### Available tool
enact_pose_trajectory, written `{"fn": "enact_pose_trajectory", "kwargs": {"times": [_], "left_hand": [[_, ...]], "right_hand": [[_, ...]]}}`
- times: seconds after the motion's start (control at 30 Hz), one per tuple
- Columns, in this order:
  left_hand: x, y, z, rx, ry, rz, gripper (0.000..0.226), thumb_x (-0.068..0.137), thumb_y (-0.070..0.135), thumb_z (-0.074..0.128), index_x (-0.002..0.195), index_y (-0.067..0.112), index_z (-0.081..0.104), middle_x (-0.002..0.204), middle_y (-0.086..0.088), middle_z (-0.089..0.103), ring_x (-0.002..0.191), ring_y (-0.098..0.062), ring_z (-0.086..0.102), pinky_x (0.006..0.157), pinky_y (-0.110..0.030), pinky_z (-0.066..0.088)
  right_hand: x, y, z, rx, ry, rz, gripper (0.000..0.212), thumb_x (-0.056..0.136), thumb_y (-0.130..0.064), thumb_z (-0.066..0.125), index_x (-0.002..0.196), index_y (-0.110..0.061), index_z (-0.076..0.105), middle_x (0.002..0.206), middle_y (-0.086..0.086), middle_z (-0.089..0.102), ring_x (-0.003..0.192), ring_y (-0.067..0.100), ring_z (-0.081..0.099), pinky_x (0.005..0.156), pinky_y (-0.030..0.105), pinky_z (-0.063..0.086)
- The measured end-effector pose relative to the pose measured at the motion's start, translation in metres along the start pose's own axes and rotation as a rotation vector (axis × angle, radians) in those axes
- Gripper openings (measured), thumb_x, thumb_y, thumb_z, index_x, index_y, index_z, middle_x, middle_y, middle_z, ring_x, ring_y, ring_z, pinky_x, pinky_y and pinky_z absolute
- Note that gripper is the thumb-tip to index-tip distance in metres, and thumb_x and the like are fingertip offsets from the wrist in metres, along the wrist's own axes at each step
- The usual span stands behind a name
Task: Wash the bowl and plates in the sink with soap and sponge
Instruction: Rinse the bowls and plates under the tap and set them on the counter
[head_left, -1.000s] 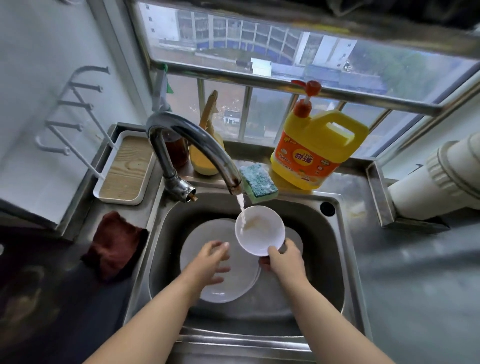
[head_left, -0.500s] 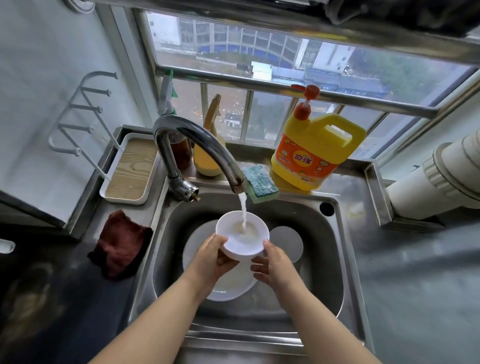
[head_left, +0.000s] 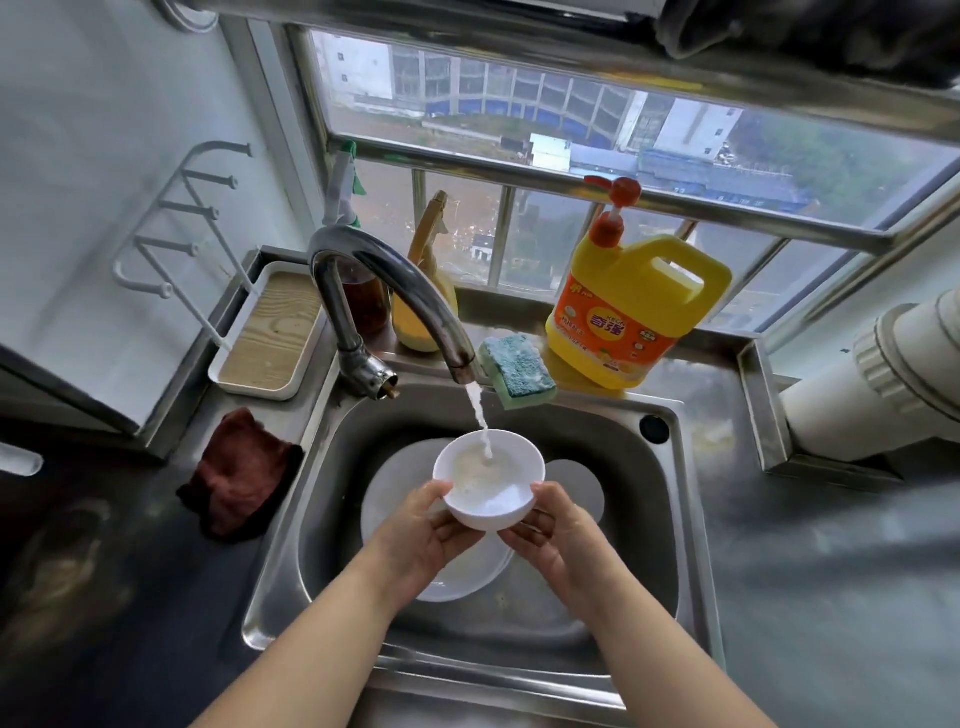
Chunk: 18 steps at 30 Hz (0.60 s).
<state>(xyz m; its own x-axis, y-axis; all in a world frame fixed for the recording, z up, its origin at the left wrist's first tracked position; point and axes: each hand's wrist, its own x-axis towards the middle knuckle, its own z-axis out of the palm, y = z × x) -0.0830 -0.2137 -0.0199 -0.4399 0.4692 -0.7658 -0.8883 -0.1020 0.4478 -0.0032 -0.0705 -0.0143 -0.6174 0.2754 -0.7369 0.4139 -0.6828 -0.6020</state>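
Observation:
A white bowl (head_left: 488, 480) is held upright over the steel sink (head_left: 675, 519), under the running tap (head_left: 395, 291); water pours into it. My left hand (head_left: 421, 535) grips its left side, thumb on the rim. My right hand (head_left: 556, 535) grips its right side, fingers curled underneath. Below the bowl lie a large white plate (head_left: 395, 499) and a smaller plate (head_left: 579, 488) on the sink floor. A green-and-yellow sponge (head_left: 517, 369) sits on the sink's back ledge beside a yellow soap jug (head_left: 639, 312) with a red pump.
A dark red cloth (head_left: 239, 473) lies on the counter left of the sink. A white tray with a wooden base (head_left: 270, 332) and a white wall rack (head_left: 176, 228) are at the back left. A white pipe (head_left: 883, 374) juts in at right. Bottles stand behind the tap.
The bowl went from my right hand alone, tilted, to both hands holding it upright under the stream. My left hand came up from the plate to the bowl's left side.

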Motion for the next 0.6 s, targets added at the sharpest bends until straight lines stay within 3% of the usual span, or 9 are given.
{"fn": "enact_pose_trajectory", "kwargs": {"times": [0.07,0.2,0.37,0.5,0.6], "left_hand": [[0.001,0.001,0.002,0.045,0.017,0.086,0.025,0.094,0.019,0.053,0.115,0.007,0.055,0.106,-0.021,0.065,0.092,-0.028,0.067,0.070,-0.032,0.059],[0.005,0.003,0.005,0.197,0.150,0.222,0.040,0.087,0.018,0.066,0.123,0.013,0.051,0.115,-0.017,0.061,0.096,-0.030,0.066,0.076,-0.036,0.058],[0.007,0.004,-0.005,0.634,0.351,0.499,0.044,0.076,0.024,0.078,0.111,0.031,0.052,0.111,-0.002,0.061,0.101,-0.019,0.059,0.085,-0.040,0.053],[0.002,0.002,-0.008,0.895,0.482,0.686,0.060,0.072,0.023,0.081,0.125,0.029,0.051,0.115,0.005,0.054,0.103,-0.014,0.055,0.084,-0.029,0.050],[-0.001,-0.001,-0.008,0.940,0.542,0.796,0.064,0.072,0.017,0.081,0.129,0.025,0.052,0.115,0.006,0.045,0.102,-0.011,0.050,0.090,-0.029,0.048]], "right_hand": [[0.003,0.002,-0.002,0.065,-0.001,0.014,0.031,0.095,-0.024,0.054,0.118,-0.004,0.057,0.112,0.020,0.065,0.100,0.028,0.066,0.077,0.032,0.056],[0.012,0.009,-0.003,0.100,-0.016,0.116,0.034,0.100,-0.026,0.047,0.125,-0.005,0.052,0.118,0.021,0.063,0.103,0.034,0.065,0.078,0.038,0.057],[0.020,0.012,-0.003,-0.075,-0.010,0.135,0.031,0.101,-0.030,0.042,0.119,-0.008,0.055,0.116,0.015,0.064,0.101,0.029,0.065,0.084,0.036,0.053],[0.021,0.015,-0.011,-0.253,0.004,0.117,0.028,0.102,-0.029,0.039,0.118,-0.012,0.054,0.112,0.009,0.065,0.102,0.025,0.065,0.091,0.036,0.052],[0.017,0.013,-0.015,-0.320,0.019,0.107,0.022,0.102,-0.025,0.040,0.101,-0.014,0.058,0.108,0.009,0.066,0.100,0.024,0.065,0.088,0.034,0.052]]}}
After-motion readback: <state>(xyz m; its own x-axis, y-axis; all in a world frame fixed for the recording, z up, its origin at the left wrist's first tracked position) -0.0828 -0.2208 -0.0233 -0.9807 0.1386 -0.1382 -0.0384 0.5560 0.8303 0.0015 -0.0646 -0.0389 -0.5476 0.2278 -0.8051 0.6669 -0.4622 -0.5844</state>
